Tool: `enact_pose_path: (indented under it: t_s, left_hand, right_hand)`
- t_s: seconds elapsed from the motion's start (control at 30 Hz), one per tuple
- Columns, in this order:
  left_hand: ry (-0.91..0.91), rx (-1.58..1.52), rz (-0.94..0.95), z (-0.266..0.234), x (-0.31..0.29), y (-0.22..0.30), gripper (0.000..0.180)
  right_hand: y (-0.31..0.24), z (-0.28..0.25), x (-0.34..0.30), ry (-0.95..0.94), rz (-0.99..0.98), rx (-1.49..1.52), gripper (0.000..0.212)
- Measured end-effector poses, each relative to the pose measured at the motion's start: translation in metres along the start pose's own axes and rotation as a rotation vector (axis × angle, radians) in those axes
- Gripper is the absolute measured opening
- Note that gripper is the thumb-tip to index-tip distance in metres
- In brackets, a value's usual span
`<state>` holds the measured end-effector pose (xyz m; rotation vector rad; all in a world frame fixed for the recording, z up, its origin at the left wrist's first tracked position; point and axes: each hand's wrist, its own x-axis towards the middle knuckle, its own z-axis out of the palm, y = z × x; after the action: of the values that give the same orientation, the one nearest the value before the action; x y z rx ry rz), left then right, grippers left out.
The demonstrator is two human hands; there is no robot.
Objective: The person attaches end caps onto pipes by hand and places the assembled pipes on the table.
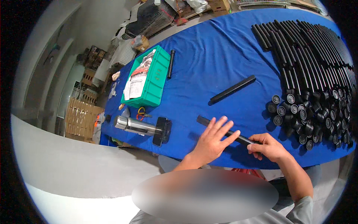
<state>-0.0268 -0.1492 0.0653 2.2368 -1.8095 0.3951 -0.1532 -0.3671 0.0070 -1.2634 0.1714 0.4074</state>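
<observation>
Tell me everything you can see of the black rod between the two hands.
The black rod is slim, straight and dark, plastic or coated metal by its look. It slants from upper left to lower right above the near part of the blue cloth. The left hand spreads open over its middle; the right hand grips its lower-right end, hiding that tip. Whether it is hollow, or rests on the cloth, I cannot tell.

1 black tube [244,140] | slim, straight | slanted, left end farther | in hands [270,147]
</observation>
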Motion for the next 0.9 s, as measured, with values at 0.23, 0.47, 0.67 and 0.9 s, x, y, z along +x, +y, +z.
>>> enact_pose_path:
  t_s: [0.23, 0.47, 0.67, 0.9]
  left_hand:
    - [-0.038, -0.107, 0.056, 0.003, -0.005, -0.026, 0.035]
    - [0.267, -0.012, -0.494, 0.007, 0.009, -0.143, 0.04]
    - [-0.017, 0.271, -0.813, 0.041, 0.004, -0.265, 0.035]
    - [-0.131, 0.353, -1.071, 0.055, -0.018, -0.324, 0.032]
  right_hand:
    - [-0.005, 0.002, -0.004, 0.026, -0.044, 0.142, 0.054]
    - [0.008, -0.008, 0.001, -0.018, -0.012, 0.022, 0.053]
    - [0.008, -0.006, 0.003, 0.008, 0.003, -0.059, 0.05]
    - [0.009, -0.009, 0.004, 0.033, 0.007, -0.073, 0.045]
